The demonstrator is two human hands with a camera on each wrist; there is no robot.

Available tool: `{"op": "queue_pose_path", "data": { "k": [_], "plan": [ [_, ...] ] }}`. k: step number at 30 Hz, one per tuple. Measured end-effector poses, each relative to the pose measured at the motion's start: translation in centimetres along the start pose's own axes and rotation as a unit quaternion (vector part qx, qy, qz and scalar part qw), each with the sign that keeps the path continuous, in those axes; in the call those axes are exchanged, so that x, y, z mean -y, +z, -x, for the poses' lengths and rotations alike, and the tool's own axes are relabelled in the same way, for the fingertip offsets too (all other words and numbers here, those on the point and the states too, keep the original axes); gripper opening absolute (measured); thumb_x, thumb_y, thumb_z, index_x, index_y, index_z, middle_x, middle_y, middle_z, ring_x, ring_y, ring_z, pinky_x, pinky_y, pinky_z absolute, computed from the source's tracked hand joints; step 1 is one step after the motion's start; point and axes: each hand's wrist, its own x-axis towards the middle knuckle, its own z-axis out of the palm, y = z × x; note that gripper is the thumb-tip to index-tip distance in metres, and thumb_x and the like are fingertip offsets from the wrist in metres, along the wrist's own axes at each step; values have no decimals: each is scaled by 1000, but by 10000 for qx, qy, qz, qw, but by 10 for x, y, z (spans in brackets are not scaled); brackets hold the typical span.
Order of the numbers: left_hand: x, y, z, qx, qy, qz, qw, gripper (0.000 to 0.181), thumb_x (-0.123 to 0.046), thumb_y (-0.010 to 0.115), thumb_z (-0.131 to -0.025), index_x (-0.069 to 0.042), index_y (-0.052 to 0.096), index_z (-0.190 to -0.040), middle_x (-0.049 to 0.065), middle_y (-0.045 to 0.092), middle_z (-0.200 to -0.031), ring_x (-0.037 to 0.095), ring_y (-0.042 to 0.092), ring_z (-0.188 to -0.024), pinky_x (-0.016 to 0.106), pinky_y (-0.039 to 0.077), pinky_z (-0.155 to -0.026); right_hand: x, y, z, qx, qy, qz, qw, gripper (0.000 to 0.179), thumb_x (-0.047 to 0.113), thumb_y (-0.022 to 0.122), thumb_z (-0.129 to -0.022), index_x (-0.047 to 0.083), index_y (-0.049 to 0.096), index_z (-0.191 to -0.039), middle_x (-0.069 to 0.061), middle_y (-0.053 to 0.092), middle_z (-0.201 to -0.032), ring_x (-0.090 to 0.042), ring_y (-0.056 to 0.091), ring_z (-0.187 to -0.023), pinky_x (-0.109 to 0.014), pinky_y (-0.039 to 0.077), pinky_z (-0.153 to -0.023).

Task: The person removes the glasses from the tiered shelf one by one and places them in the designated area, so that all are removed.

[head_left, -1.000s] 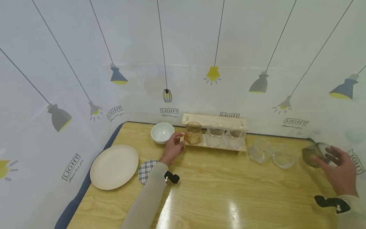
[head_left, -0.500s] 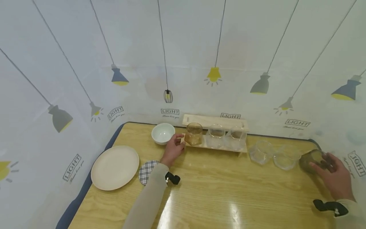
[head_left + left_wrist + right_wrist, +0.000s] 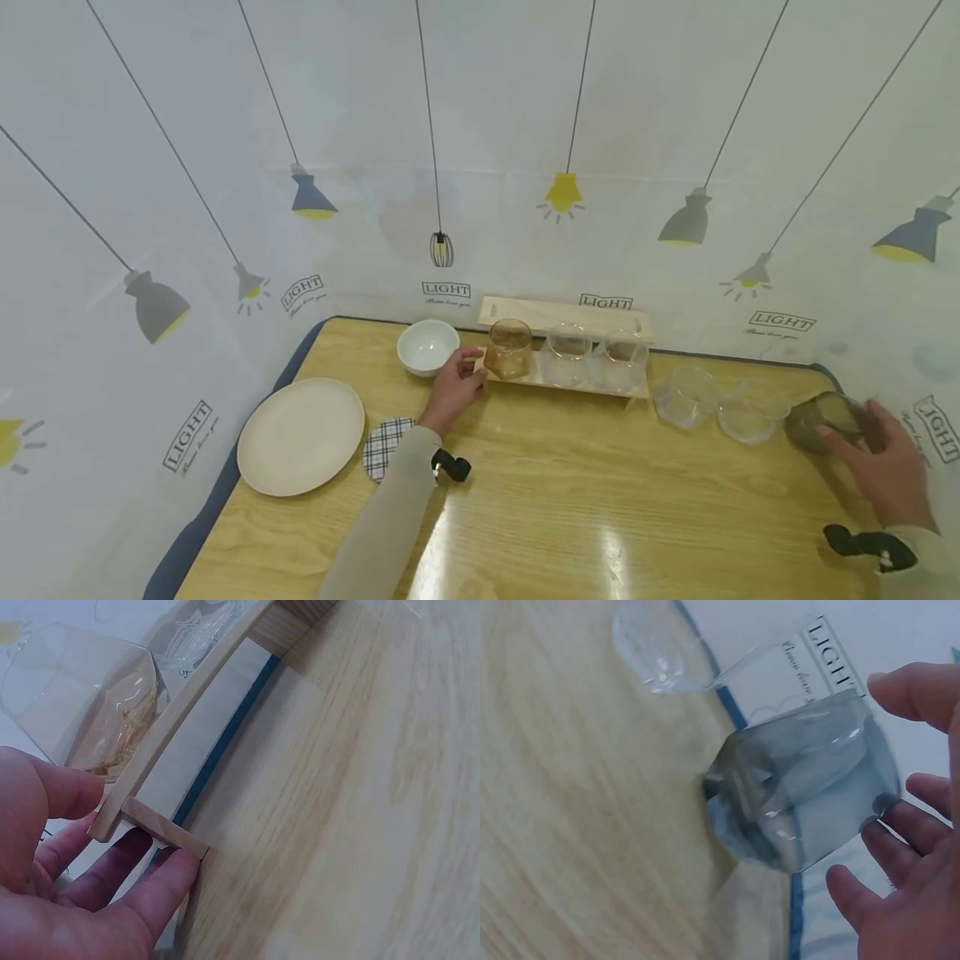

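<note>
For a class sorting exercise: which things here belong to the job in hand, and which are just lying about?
Probably part of the job:
wooden rack, gripped by the left hand
dark glass, at the right hand
amber glass and two clear glasses, on the rack
two more clear glasses, right of the rack

Apparently just lying about:
pale plate
white bowl
checked coaster

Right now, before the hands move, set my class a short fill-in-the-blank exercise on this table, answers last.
In the head view, the left hand grips the ____ end of the rack.
The amber glass is one of ____ glasses on the rack.
Between the rack and the dark glass by the right hand, ____ clear glasses stand on the table.
The checked coaster lies beside the beige ____.
Missing words: left; three; two; plate.
</note>
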Motion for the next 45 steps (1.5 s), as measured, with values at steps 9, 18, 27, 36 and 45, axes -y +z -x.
{"op": "queue_pose_path", "data": {
  "k": [9,18,27,36,45],
  "plan": [
    [-1,-1,-1,-19,108,-166,9998,31,-9,68,-101,-12,64,-132,16,64,-122,21,66,-104,38,63,-86,35,-7,18,-891,-85,-713,9934,68,28,64,-106,28,32,-166,6,28,-174,-10,21,-162,-37,25,-132],
    [2,-2,-2,-10,29,-271,9996,29,-11,67,-102,-14,64,-131,15,63,-120,21,66,-104,33,61,-82,81,-1,28,-1108,-163,-1384,9840,58,14,72,-100,26,54,-153,20,53,-150,5,55,-131,-7,42,-107],
    [3,0,-3,115,128,-139,9998,29,-11,66,-104,-13,63,-133,14,62,-118,18,64,-96,30,58,-77,126,18,31,-778,-1174,-2298,9630,51,-4,73,-94,6,62,-143,13,67,-130,1,61,-116,-3,49,-88],
    [3,0,-2,129,149,-206,9996,29,-10,65,-104,-12,62,-133,14,62,-117,18,64,-95,29,58,-75,156,47,29,-230,-2091,-1760,9617,48,5,74,-97,2,59,-143,16,67,-124,3,63,-113,-4,50,-88],
    [2,0,-2,49,159,-228,9996,30,-9,64,-104,-12,61,-134,14,62,-114,18,64,-91,31,58,-75,188,82,36,395,-2728,-1194,9538,46,20,74,-100,11,62,-144,18,67,-124,10,60,-113,-4,49,-88]
  ]
}}
